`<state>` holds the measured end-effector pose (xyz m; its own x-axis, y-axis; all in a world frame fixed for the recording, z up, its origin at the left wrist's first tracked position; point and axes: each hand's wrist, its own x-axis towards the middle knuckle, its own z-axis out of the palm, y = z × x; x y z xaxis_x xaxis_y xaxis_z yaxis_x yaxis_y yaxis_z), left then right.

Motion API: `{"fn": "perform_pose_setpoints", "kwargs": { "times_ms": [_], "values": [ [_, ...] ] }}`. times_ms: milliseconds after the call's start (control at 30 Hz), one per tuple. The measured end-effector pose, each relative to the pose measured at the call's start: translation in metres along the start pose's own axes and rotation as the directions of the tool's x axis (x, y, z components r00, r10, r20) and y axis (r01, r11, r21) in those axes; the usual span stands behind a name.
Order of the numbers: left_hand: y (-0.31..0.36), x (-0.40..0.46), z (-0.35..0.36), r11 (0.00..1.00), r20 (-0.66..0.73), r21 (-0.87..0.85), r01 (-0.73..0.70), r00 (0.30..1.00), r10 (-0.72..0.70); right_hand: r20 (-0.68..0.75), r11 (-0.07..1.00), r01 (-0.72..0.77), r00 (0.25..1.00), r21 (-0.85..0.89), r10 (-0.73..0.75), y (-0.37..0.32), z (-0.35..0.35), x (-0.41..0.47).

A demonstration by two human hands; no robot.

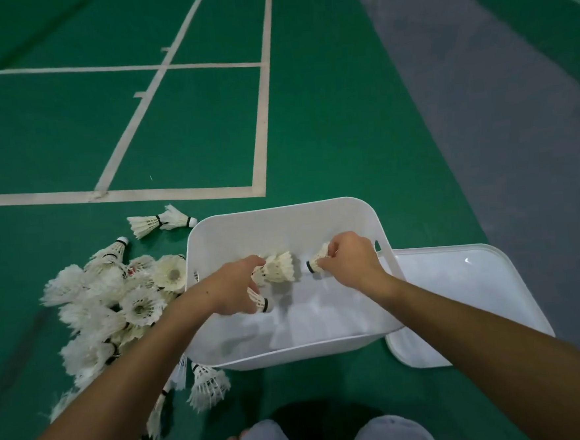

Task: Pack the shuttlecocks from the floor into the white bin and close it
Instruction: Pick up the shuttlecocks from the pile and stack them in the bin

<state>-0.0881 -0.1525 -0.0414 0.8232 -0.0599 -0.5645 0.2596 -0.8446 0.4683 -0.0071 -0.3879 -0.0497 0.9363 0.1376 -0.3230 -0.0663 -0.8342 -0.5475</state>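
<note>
The white bin [281, 217] stands open on the green floor in front of me. Both hands are inside it. My left hand [233, 287] grips white feather shuttlecocks [276, 269], one pointing right and another hanging below the fingers. My right hand [348, 258] is shut on a single shuttlecock [319, 260], its cork pointing left. A heap of shuttlecocks [115, 300] lies on the floor against the bin's left side. The bin's white lid [475, 292] lies flat on the floor at the right, partly under the bin.
Loose shuttlecocks lie apart from the heap: a pair [162, 223] beyond the bin's left corner and one [209, 387] near its front edge. My knees [331, 438] are at the bottom. White court lines [261, 125] and a grey strip [496, 102] run ahead.
</note>
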Motion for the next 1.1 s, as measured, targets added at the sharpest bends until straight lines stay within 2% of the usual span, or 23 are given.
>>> {"fn": "perform_pose_setpoints", "kwargs": {
  "times_ms": [200, 433, 533, 633, 700, 767, 833, 867, 900, 933, 1000, 1067, 1100],
  "values": [
    [0.003, 0.012, -0.007, 0.998, -0.001, 0.058, 0.020, 1.000, -0.020, 0.074, 0.987, -0.135, 0.989, 0.085, 0.129, -0.014, 0.031, 0.029],
    [-0.006, 0.022, -0.010, 0.999, -0.003, 0.030, 0.020, 1.000, -0.020, 0.183, 0.980, -0.160, 0.973, 0.121, 0.137, -0.024, 0.053, 0.042],
    [-0.009, 0.020, -0.007, 0.999, -0.050, 0.036, 0.003, 0.999, -0.001, 0.217, 0.957, -0.226, 0.959, 0.183, 0.185, -0.020, 0.057, 0.047],
    [-0.007, 0.012, -0.004, 0.999, -0.152, 0.006, -0.045, 0.987, 0.046, 0.320, 0.887, -0.316, 0.924, 0.335, 0.209, -0.013, 0.054, 0.049],
    [-0.004, 0.002, -0.003, 0.994, -0.223, -0.018, -0.110, 0.969, 0.103, 0.353, 0.882, -0.301, 0.920, 0.362, 0.169, -0.009, 0.044, 0.045],
    [-0.003, -0.008, -0.005, 0.983, -0.270, -0.043, -0.180, 0.949, 0.162, 0.336, 0.920, -0.259, 0.929, 0.292, 0.155, -0.006, 0.032, 0.040],
    [-0.003, -0.018, -0.008, 0.968, -0.285, -0.054, -0.246, 0.933, 0.221, 0.248, 0.986, -0.099, 0.967, 0.135, 0.063, -0.010, 0.019, 0.031],
    [-0.002, -0.024, -0.009, 0.959, -0.278, -0.061, -0.276, 0.928, 0.249, 0.226, 0.994, -0.008, 0.974, 0.110, -0.017, -0.013, 0.014, 0.025],
    [-0.001, -0.028, -0.011, 0.949, -0.264, -0.069, -0.309, 0.923, 0.281, 0.239, 0.985, 0.067, 0.965, 0.160, -0.104, -0.018, 0.009, 0.017],
    [0.001, -0.033, -0.013, 0.936, -0.246, -0.073, -0.345, 0.916, 0.318, 0.307, 0.956, 0.091, 0.935, 0.279, -0.179, -0.024, 0.002, 0.005],
    [0.005, -0.042, -0.015, 0.907, -0.211, -0.068, -0.417, 0.894, 0.395, 0.521, 0.861, -0.007, 0.798, 0.508, -0.301, -0.033, -0.008, -0.015],
    [0.008, -0.049, -0.016, 0.884, -0.182, -0.056, -0.465, 0.875, 0.449, 0.654, 0.810, -0.099, 0.651, 0.578, -0.387, -0.036, -0.011, -0.028],
    [0.010, -0.050, -0.015, 0.877, -0.180, -0.042, -0.479, 0.867, 0.466, 0.676, 0.810, -0.094, 0.611, 0.578, -0.412, -0.035, -0.012, -0.032]
  ]
}}
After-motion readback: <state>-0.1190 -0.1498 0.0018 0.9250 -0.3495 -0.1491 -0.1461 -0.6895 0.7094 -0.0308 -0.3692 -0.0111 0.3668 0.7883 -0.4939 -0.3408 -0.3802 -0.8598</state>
